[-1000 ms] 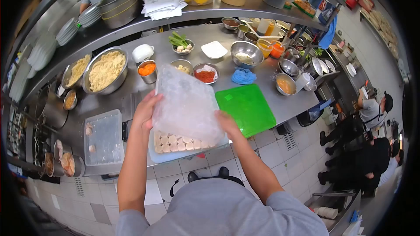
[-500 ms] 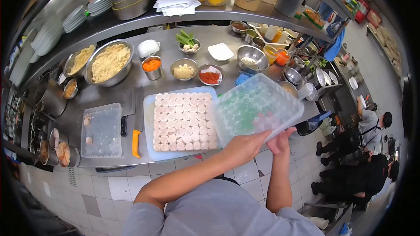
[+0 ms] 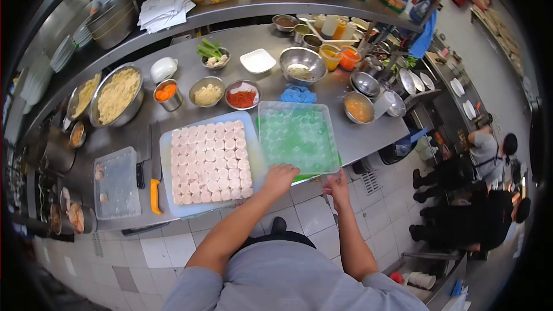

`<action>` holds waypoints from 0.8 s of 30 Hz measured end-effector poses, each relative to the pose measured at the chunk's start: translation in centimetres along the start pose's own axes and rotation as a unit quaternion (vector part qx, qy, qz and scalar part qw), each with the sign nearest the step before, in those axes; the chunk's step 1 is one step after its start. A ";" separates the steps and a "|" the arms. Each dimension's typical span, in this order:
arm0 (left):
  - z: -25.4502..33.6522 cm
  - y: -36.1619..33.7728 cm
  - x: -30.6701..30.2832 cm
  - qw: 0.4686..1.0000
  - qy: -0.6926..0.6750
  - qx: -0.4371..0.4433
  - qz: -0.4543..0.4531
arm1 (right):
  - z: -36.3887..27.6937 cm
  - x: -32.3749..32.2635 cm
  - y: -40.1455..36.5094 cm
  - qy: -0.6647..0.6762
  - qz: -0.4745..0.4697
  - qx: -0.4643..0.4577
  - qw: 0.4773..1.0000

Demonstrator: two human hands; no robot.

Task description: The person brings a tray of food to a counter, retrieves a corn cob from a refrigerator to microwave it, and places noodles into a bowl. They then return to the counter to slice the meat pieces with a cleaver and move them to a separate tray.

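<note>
A clear plastic tray (image 3: pixel 296 138) rests on a green cutting board (image 3: pixel 340 162), whose colour shows through it. My left hand (image 3: pixel 280 178) is at the tray's near left corner, its fingers closed over the front edge. Just off the near right corner is my right hand (image 3: pixel 337 187), fingers apart and holding nothing. To the left, many pale, round meat-like pieces (image 3: pixel 210 161) sit in tight rows on a whitish board (image 3: pixel 178 207). Beside them lie a knife with a yellow handle (image 3: pixel 155 196) and a cleaver with a black handle (image 3: pixel 140 175).
A second clear tray (image 3: pixel 118 196) with small pale scraps lies at far left. Behind are a bowl of crumbs (image 3: pixel 119 95), red powder (image 3: pixel 242 96), a blue cloth (image 3: pixel 298 94) and a steel bowl (image 3: pixel 302 66). Two people (image 3: pixel 489 155) stand at the right.
The plastic tray, held up and tilted before, has come down flat on the green board. My right hand has come off it; my left hand has shifted to its near left corner.
</note>
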State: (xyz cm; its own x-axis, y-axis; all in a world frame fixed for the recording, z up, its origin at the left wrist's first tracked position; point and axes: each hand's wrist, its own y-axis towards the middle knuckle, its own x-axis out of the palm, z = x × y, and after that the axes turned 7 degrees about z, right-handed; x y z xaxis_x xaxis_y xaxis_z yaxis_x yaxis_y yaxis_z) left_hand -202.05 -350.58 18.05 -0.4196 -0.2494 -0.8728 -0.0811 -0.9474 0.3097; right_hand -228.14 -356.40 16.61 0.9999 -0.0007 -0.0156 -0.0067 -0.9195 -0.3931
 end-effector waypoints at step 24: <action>8.5 -34.2 6.7 0.907 -0.312 -0.271 -0.088 | 28.9 -13.0 -5.0 -0.452 -0.200 0.049 0.868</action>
State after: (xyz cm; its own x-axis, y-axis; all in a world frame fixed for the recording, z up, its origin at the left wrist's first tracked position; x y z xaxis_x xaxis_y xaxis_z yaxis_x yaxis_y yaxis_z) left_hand -209.75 -318.12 4.76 -0.8862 -0.0836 -0.4557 0.1891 -0.9632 -0.1911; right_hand -241.46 -340.40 -7.78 0.5025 0.6607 -0.5577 0.2932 -0.7370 -0.6089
